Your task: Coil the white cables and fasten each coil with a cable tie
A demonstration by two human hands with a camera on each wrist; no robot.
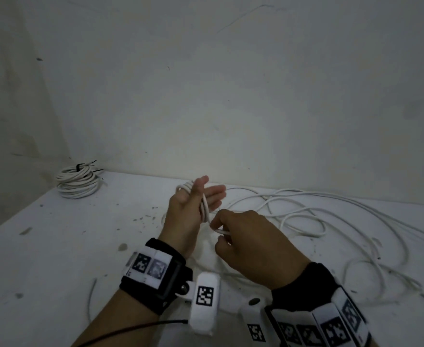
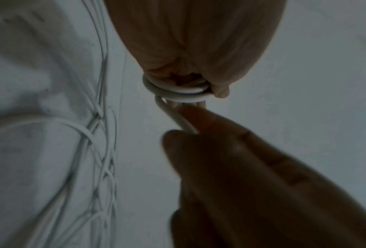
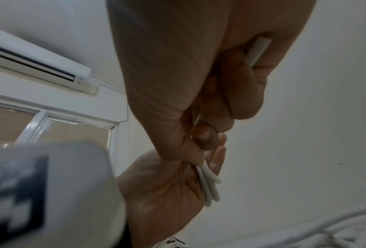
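Note:
My left hand (image 1: 200, 199) is raised over the table with its fingers straight, and several loops of the white cable (image 1: 205, 209) are wound round its palm. The left wrist view shows the same loops (image 2: 175, 94) circling that hand (image 2: 198, 42). Just to the right, my right hand (image 1: 246, 236) pinches the cable's running length (image 1: 222, 231) between thumb and fingers, close to the loops. In the right wrist view the cable (image 3: 258, 50) passes through the right hand (image 3: 167, 83) down to the loops (image 3: 209, 186) on the left palm (image 3: 162, 184). The rest of the cable (image 1: 306, 216) sprawls loose on the table.
A finished white coil (image 1: 78, 182) with a black tie lies at the table's back left corner, against the wall (image 1: 206, 96). Loose cable covers the right half of the white table (image 1: 55, 246). A thin white strand (image 1: 90, 296) lies near my left forearm.

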